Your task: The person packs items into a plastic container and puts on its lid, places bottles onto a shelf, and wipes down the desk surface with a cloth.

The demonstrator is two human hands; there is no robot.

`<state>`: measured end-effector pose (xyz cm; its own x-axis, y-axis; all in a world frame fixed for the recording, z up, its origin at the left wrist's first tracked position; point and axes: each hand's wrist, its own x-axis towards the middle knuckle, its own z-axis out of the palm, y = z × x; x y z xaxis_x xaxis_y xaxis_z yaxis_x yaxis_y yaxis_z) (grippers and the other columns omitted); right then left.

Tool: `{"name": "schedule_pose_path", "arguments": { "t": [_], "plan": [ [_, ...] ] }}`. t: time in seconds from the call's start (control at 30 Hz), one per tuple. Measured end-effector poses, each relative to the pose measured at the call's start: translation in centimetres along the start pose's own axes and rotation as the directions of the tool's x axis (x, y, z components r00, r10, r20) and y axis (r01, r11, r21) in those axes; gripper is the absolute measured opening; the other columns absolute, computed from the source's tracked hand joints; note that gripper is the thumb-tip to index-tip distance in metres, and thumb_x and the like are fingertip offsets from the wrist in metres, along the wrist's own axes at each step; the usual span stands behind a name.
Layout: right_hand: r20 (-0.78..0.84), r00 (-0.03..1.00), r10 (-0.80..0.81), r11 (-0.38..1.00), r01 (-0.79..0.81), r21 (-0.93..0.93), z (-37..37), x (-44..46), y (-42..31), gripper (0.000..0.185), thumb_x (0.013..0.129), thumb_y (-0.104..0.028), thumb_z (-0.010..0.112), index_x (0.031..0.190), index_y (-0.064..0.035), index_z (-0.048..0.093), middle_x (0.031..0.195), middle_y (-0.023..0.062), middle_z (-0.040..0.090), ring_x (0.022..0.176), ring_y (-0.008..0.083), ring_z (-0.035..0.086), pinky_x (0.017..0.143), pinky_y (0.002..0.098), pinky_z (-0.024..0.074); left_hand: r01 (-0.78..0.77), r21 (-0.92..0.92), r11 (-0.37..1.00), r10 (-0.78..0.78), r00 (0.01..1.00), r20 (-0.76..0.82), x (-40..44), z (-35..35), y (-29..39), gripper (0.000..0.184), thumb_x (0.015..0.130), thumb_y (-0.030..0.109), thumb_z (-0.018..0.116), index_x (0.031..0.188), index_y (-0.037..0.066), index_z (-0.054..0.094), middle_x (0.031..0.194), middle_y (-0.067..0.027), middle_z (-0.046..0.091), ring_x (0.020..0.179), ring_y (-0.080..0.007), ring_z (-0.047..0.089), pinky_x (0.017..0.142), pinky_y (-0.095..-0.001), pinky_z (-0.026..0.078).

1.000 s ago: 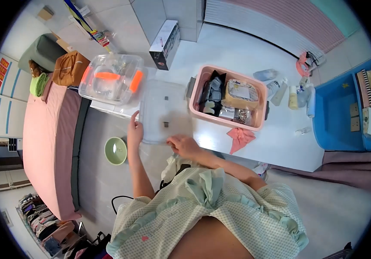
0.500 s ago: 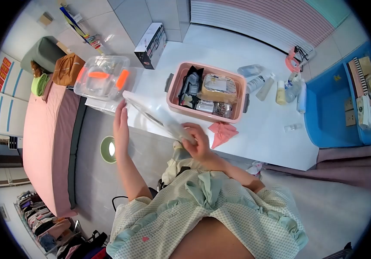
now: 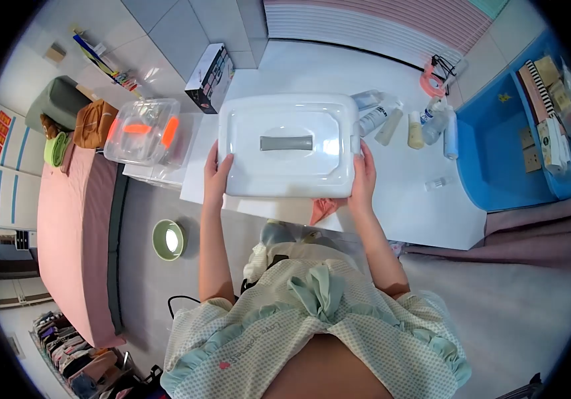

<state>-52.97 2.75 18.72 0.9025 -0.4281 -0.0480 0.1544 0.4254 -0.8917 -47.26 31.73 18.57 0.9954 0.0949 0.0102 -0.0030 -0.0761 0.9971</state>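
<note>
A white plastic lid [image 3: 289, 174] with a grey handle strip [image 3: 286, 143] in its middle lies level between my hands, top side up. It covers the pink storage box, which is hidden beneath it; whether the lid rests on the box's rim I cannot tell. My left hand [image 3: 216, 174] grips the lid's left edge, thumb on top. At the right edge my right hand [image 3: 363, 176] holds it in the same way. A pink cloth [image 3: 325, 210] pokes out below the lid's near edge, close to my right hand.
Several bottles and tubes [image 3: 416, 130] stand or lie right of the lid. Beyond them is a blue bin [image 3: 491, 159]. A clear case with orange latches [image 3: 142, 133] and a black-and-white carton [image 3: 210, 78] are on the left. A green bowl [image 3: 168, 240] sits on the floor.
The lid was tilted on edge beside the open pink box. It has swung flat over the box, hiding its contents. My right hand has moved right to the lid's far side.
</note>
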Motion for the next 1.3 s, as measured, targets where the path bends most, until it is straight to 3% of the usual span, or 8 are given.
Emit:
{"name": "schedule_pose_path", "arguments": {
  "t": [0.2,0.4,0.73,1.0,1.03,1.13,1.2,1.3],
  "plan": [
    [0.049,0.982,-0.184,0.913,0.189,-0.362,-2.3,2.9,2.9,0.058,0.086,-0.010,0.053,0.139,-0.0007,0.029,0.134,0.0161,0.042,0.120,0.0234,0.043,0.101,0.0319,0.0327,-0.028,0.022,0.999,0.027,0.997,0.069,3.2,3.0,0.2,0.057,0.087,0.015,0.058,0.136,0.000,0.035,0.130,-0.0154,0.047,0.117,-0.0193,0.046,0.096,-0.0289,0.037],
    [0.008,0.997,-0.077,0.906,0.073,-0.418,-1.6,4.2,4.3,0.059,0.086,-0.010,0.053,0.139,0.0007,0.030,0.138,0.0139,0.039,0.124,0.0210,0.040,0.102,0.0292,0.0310,-0.018,0.157,0.987,0.000,0.993,0.114,7.4,2.6,-4.3,0.057,0.088,0.019,0.056,0.137,0.000,0.034,0.133,-0.0155,0.045,0.119,-0.0201,0.045,0.098,-0.0291,0.035],
    [0.041,0.982,-0.182,0.810,0.173,-0.561,-2.2,4.2,6.6,0.055,0.086,-0.007,0.049,0.138,0.0006,0.032,0.141,0.0173,0.036,0.131,0.0270,0.035,0.107,0.0317,0.0250,-0.140,0.236,0.961,0.106,0.983,0.153,8.2,2.4,-7.1,0.055,0.089,0.016,0.055,0.136,-0.003,0.034,0.133,-0.0174,0.045,0.122,-0.0220,0.043,0.101,-0.0303,0.034],
    [-0.013,0.973,-0.231,0.744,0.168,-0.646,-1.5,3.6,7.2,0.051,0.087,-0.008,0.050,0.135,0.0006,0.037,0.140,0.0172,0.038,0.130,0.0297,0.035,0.107,0.0345,0.0262,-0.240,0.566,0.789,0.201,0.971,0.131,8.4,2.7,-6.4,0.056,0.084,0.018,0.063,0.132,-0.001,0.042,0.127,-0.0223,0.049,0.122,-0.0350,0.042,0.100,-0.0349,0.035],
    [-0.004,0.961,-0.276,0.690,0.195,-0.697,-1.7,3.8,7.4,0.051,0.086,-0.009,0.052,0.135,0.0005,0.037,0.139,0.0171,0.038,0.129,0.0307,0.035,0.106,0.0357,0.0276,-0.264,0.632,0.729,0.221,0.964,0.147,8.5,2.6,-6.8,0.058,0.083,0.020,0.065,0.132,0.000,0.042,0.128,-0.0228,0.048,0.124,-0.0382,0.040,0.100,-0.0363,0.035],
    [0.001,0.943,-0.333,0.493,0.175,-0.852,-1.3,3.5,6.8,0.056,0.083,-0.015,0.059,0.133,0.0007,0.040,0.136,0.0177,0.039,0.126,0.0332,0.036,0.103,0.0391,0.0313,-0.194,0.758,0.623,0.380,0.922,-0.077,8.6,2.8,-8.7,0.070,0.076,0.028,0.073,0.131,-0.003,0.042,0.125,-0.0269,0.049,0.119,-0.0370,0.044,0.098,-0.0369,0.037],
    [-0.034,0.955,-0.294,0.321,0.065,-0.945,-0.7,3.1,5.2,0.061,0.079,-0.020,0.065,0.131,0.0014,0.042,0.135,0.0198,0.039,0.125,0.0341,0.036,0.101,0.0413,0.0333,-0.026,0.510,0.860,0.132,0.976,-0.174,9.1,2.6,-9.5,0.070,0.073,0.026,0.075,0.128,-0.004,0.044,0.117,-0.0223,0.054,0.109,-0.0277,0.051,0.090,-0.0330,0.042],
    [-0.254,0.850,-0.461,0.430,-0.037,-0.902,-1.7,4.1,6.7,0.071,0.071,-0.028,0.074,0.128,0.0028,0.043,0.129,0.0235,0.042,0.118,0.0312,0.043,0.095,0.0393,0.0377,0.154,0.275,0.949,-0.140,0.988,-0.070,10.1,1.6,-9.3,0.067,0.071,0.024,0.077,0.124,-0.005,0.048,0.106,-0.0162,0.060,0.095,-0.0193,0.058,0.080,-0.0290,0.046]
  ]
}}
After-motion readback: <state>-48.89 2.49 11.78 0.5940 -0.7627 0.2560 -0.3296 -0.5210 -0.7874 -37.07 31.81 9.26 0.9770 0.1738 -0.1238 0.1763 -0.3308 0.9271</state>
